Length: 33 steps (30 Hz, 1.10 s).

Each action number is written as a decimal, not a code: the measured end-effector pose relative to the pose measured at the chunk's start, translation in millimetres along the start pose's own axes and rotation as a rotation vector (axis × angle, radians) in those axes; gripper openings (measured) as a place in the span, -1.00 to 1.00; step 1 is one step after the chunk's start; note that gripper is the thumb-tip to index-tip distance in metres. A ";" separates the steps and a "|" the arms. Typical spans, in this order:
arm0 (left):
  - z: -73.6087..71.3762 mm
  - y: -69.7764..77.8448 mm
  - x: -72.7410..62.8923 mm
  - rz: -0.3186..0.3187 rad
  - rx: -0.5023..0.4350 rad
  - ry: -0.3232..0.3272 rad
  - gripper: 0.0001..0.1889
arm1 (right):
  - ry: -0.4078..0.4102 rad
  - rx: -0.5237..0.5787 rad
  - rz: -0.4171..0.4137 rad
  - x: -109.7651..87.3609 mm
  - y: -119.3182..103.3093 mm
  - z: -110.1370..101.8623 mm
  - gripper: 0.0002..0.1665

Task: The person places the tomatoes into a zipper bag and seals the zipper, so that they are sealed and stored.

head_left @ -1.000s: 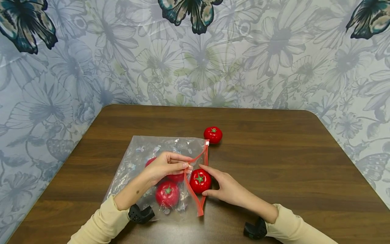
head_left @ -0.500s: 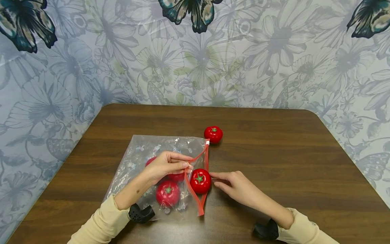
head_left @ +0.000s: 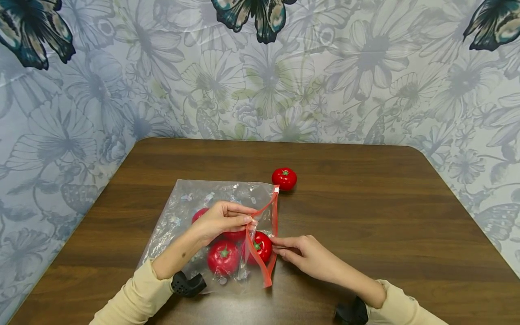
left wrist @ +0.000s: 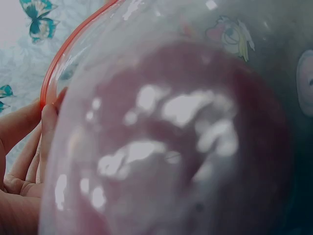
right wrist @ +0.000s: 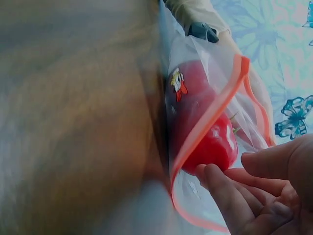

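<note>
A clear zip bag (head_left: pixel 178 212) with a red-orange rim lies on its side, its mouth toward the right. My left hand (head_left: pixel 221 223) pinches the upper rim and lifts it, so the mouth gapes. Just inside that mouth sits a red tomato (head_left: pixel 264 246) with a green stem. Extended fingertips of my right hand (head_left: pixel 313 257) touch its right side; the right wrist view shows this tomato (right wrist: pixel 222 147) half behind the rim. Several tomatoes are deeper in the bag, one tomato (head_left: pixel 223 259) in front and others partly under my left hand. Blurred plastic over red fills most of the left wrist view.
Another tomato (head_left: pixel 284 179) stands on the brown wooden table (head_left: pixel 365 203), close to the bag's far corner and its white slider (head_left: pixel 276 190). A flower-printed cloth with butterflies (head_left: pixel 256 20) hangs behind the table.
My right hand loosened from around the tomato, drew back, then pushed it leftward into the bag's mouth with its fingertips. My left hand has stayed at the rim.
</note>
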<state>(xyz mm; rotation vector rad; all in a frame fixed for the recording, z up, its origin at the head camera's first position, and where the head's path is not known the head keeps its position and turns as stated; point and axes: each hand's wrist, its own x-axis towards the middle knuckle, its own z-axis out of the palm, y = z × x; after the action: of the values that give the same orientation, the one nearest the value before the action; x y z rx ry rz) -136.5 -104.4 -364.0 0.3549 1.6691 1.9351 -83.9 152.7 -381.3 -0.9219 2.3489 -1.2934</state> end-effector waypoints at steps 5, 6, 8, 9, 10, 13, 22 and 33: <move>0.5 0.1 0.0 0.002 0.004 0.004 -0.63 | -0.013 0.042 0.017 2.3 -1.4 6.1 -0.59; 0.6 0.0 -0.1 0.002 0.004 0.005 -0.63 | -0.015 0.056 0.023 2.6 -1.6 7.0 -0.59; 0.7 0.2 -0.2 0.002 0.005 0.008 -0.63 | -0.021 0.087 0.031 3.3 -1.9 8.3 -0.59; 0.8 0.3 -0.3 0.002 0.007 0.010 -0.63 | -0.024 0.100 0.034 3.7 -2.0 8.7 -0.59; 0.8 0.4 -0.3 0.004 0.009 0.010 -0.63 | -0.030 0.118 0.037 4.1 -1.9 9.2 -0.59; 0.8 0.6 -0.6 0.005 0.015 0.014 -0.62 | -0.048 0.155 0.026 5.4 -0.8 10.2 -0.58; -0.9 -1.1 -0.4 0.011 0.018 0.013 -0.62 | -0.096 0.157 -0.063 10.8 4.1 12.7 -0.57; -0.2 -0.9 -0.2 -0.001 0.018 0.021 -0.63 | -0.144 0.155 -0.042 22.3 4.2 16.4 -0.60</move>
<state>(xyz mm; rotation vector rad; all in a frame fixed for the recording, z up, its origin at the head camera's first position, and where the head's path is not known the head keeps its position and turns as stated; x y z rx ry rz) -136.3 -104.6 -364.9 0.3425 1.7007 1.9305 -93.3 129.1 -392.9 -0.9852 2.0999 -1.3554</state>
